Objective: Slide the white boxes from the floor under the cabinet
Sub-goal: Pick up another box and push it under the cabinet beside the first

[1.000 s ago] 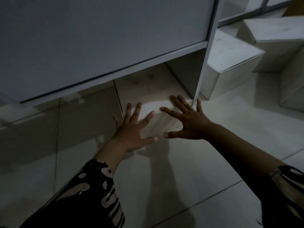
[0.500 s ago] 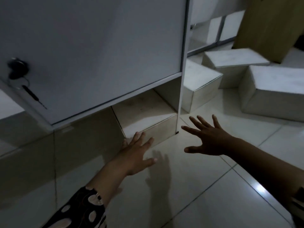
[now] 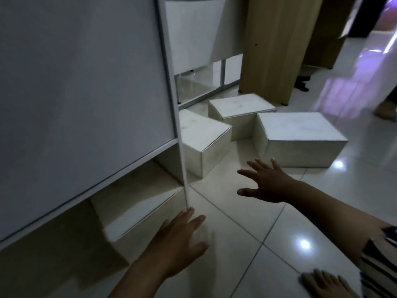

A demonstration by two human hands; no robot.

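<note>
One white box (image 3: pixel 137 203) sits under the grey cabinet (image 3: pixel 81 93), tucked against the cabinet's right leg (image 3: pixel 182 166). My left hand (image 3: pixel 178 241) hovers open just in front of that box, fingers spread, not touching it. My right hand (image 3: pixel 268 181) is open too, stretched out over the floor towards three more white boxes: a near one (image 3: pixel 204 140) beside the cabinet leg, a far one (image 3: pixel 240 108), and a large one (image 3: pixel 300 136) at the right.
A tall wooden panel (image 3: pixel 279 46) stands behind the boxes. A second white cabinet (image 3: pixel 193 31) on thin legs is at the back. Glossy floor tiles (image 3: pixel 279 244) spread to the right. A bare foot (image 3: pixel 326 284) shows at the bottom right.
Both hands have come off the box, which now sits under the cabinet. My view has swung right and my right hand has moved towards the other boxes.
</note>
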